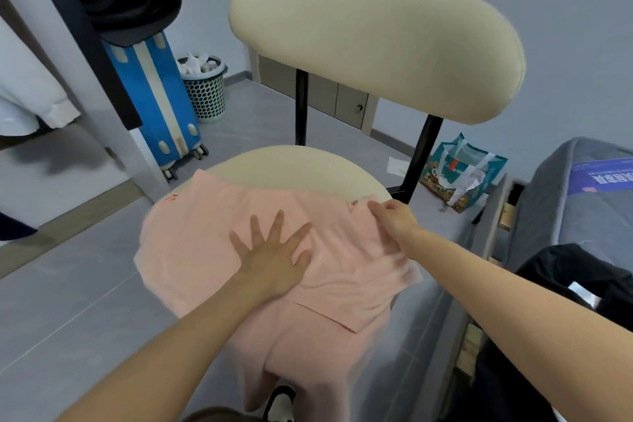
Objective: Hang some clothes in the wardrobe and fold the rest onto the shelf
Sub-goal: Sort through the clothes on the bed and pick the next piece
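My left hand (pixel 274 259) lies flat on the pink garment (pixel 212 250), palm down, fingers straight and spread wide, pressing the cloth against the seat of the cream chair (pixel 294 168); it has hold of nothing. My right hand (pixel 394 216) is at the right edge of the seat, its fingers curled round a fold of the same garment and pinching it there, with the cloth bunched into creases just below the grip. The garment covers the front half of the seat, reaches the seat's left edge, and spills over the front edge, hanging down toward the grey floor (pixel 68 301); the back part of the seat is bare, and the padded backrest (pixel 376 44) stands above it on two black posts. Past the left edge of the chair a blue suitcase (pixel 154 96) stands upright on the floor, with a perforated bin (pixel 205 92) just beside it. A white garment (pixel 30 92) hangs at the far left. Behind the chair's right post a printed bag (pixel 462 175) sits on the floor, near the corner of a grey bed (pixel 565 216), and dark clothing (pixel 565 271) lies on the bed's near edge.
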{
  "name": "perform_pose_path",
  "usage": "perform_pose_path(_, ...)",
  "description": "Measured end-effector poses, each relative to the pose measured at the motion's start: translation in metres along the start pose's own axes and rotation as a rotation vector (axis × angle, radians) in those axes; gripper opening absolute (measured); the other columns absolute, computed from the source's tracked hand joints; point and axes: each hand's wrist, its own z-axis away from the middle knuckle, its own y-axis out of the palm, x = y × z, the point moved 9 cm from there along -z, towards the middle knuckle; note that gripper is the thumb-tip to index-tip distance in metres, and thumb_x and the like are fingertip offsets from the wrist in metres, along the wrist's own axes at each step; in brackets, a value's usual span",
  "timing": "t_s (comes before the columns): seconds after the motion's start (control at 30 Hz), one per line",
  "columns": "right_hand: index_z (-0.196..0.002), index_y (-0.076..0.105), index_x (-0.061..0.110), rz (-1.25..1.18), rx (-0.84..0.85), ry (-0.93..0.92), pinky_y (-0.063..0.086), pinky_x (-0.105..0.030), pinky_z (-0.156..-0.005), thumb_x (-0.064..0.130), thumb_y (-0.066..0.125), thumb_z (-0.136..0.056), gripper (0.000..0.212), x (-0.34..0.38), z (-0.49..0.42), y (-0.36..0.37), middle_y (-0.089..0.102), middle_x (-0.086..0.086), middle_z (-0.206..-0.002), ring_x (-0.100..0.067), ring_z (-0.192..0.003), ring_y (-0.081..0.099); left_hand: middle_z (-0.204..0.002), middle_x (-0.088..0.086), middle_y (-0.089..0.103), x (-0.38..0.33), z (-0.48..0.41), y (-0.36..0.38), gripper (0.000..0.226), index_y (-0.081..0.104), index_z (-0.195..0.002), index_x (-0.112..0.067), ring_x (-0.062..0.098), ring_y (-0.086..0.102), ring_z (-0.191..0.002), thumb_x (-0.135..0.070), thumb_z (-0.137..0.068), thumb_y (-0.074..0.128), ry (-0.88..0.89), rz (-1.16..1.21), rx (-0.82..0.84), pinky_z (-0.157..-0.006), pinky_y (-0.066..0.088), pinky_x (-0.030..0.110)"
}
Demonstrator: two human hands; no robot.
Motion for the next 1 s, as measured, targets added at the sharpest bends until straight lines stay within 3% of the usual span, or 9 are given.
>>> perform_pose_path(0.1,-0.092,0.049,0.013,-0.115,-0.225,-0.108,0.036,-0.032,-0.074,0.029,0.047,-0.097,0.017,0.006,0.005,-0.022,0.056,-0.003,-0.087,-0.027,-0.087,0.051,-0.159,-0.007,-0.024,0.002,-0.004,0.003,0.055,-0.01,-0.144,-0.057,0.041,-0.023,-0.143,-0.063,-0.095,0.014,-0.018,-0.012,-0.025,-0.107,-0.013,0.07)
perform_pose_path(0.2,-0.093,0.047,0.012,-0.321,-0.502,0.035,0.034,-0.033,-0.075,0.021,0.042,-0.099,0.012,-0.025,0.022,-0.055,0.05,-0.002,-0.083,-0.026,-0.083,0.046,-0.159,-0.01,-0.023,0.003,-0.007,0.003,0.056,-0.01,-0.144,-0.058,0.041,-0.022,-0.143,-0.065,-0.094,0.014,-0.023,-0.016,-0.025,-0.106,-0.012,0.071)
perform_pose_path(0.27,-0.096,0.049,0.013,-0.335,-0.52,0.155,0.036,-0.033,-0.077,0.019,0.042,-0.1,0.01,-0.049,0.03,-0.057,0.053,-0.007,-0.092,-0.027,-0.085,0.046,-0.159,-0.012,-0.022,0.002,-0.007,0.002,0.057,-0.009,-0.144,-0.057,0.04,-0.021,-0.144,-0.065,-0.094,0.015,-0.019,-0.019,-0.01,-0.106,-0.012,0.071)
perform_pose_path(0.37,-0.114,0.047,0.012,-0.265,-0.375,0.202,0.04,-0.036,-0.081,0.012,0.04,-0.099,0.017,-0.058,0.033,-0.044,0.053,-0.012,-0.104,-0.03,-0.091,0.047,-0.16,-0.011,-0.019,0.0,-0.005,-0.003,0.058,-0.003,-0.147,-0.054,0.039,-0.018,-0.145,-0.064,-0.095,0.02,0.013,0.016,0.013,-0.107,-0.011,0.068)
perform_pose_path(0.47,-0.125,0.044,0.012,0.071,-0.42,-0.07,0.035,-0.041,-0.095,0.012,0.047,-0.095,0.03,-0.024,0.043,-0.047,0.049,-0.013,-0.123,-0.033,-0.115,0.041,-0.163,-0.006,0.0,0.006,0.007,-0.02,0.053,0.016,-0.151,-0.044,0.029,-0.003,-0.149,-0.051,-0.1,0.027,0.074,0.09,-0.1,-0.116,-0.004,0.057)
perform_pose_path(0.53,-0.121,0.049,0.014,0.299,-0.468,-0.338,0.032,-0.038,-0.094,0.01,0.05,-0.092,0.03,0.012,0.059,-0.04,0.047,-0.01,-0.126,-0.03,-0.115,0.038,-0.161,0.0,0.014,0.021,0.018,-0.037,0.046,0.028,-0.15,-0.035,0.02,0.008,-0.149,-0.036,-0.103,0.03,0.087,0.183,-0.259,-0.12,0.004,0.048)
perform_pose_path(0.73,-0.108,0.058,0.011,0.197,0.056,-0.598,0.036,-0.022,-0.075,0.001,0.047,-0.087,0.026,0.063,0.087,0.052,0.059,-0.007,-0.113,-0.015,-0.081,0.051,-0.158,0.007,0.025,0.094,0.046,-0.07,0.044,0.043,-0.144,-0.023,0.024,0.016,-0.146,-0.016,-0.1,0.038,-0.104,0.35,-0.603,-0.12,0.01,0.045)
perform_pose_path(0.83,-0.114,0.058,0.013,0.299,0.145,-0.626,0.042,-0.032,-0.089,0.006,0.05,-0.087,0.029,0.075,0.095,0.094,0.057,-0.007,-0.117,-0.024,-0.1,0.053,-0.157,0.008,0.026,0.135,0.05,-0.07,0.048,0.038,-0.147,-0.018,0.027,0.018,-0.145,-0.018,-0.099,0.042,-0.264,0.445,-0.633,-0.119,0.014,0.045)
perform_pose_path(1.0,-0.13,0.048,0.024,0.616,0.264,-0.611,0.033,-0.044,-0.104,0.02,0.053,-0.09,0.041,0.069,0.092,0.139,0.049,-0.004,-0.135,-0.028,-0.127,0.038,-0.144,0.015,0.04,0.193,0.044,-0.051,0.053,0.035,-0.146,-0.019,0.036,0.034,-0.133,-0.035,-0.097,0.049,-0.512,0.605,-0.519,-0.112,0.027,0.047)
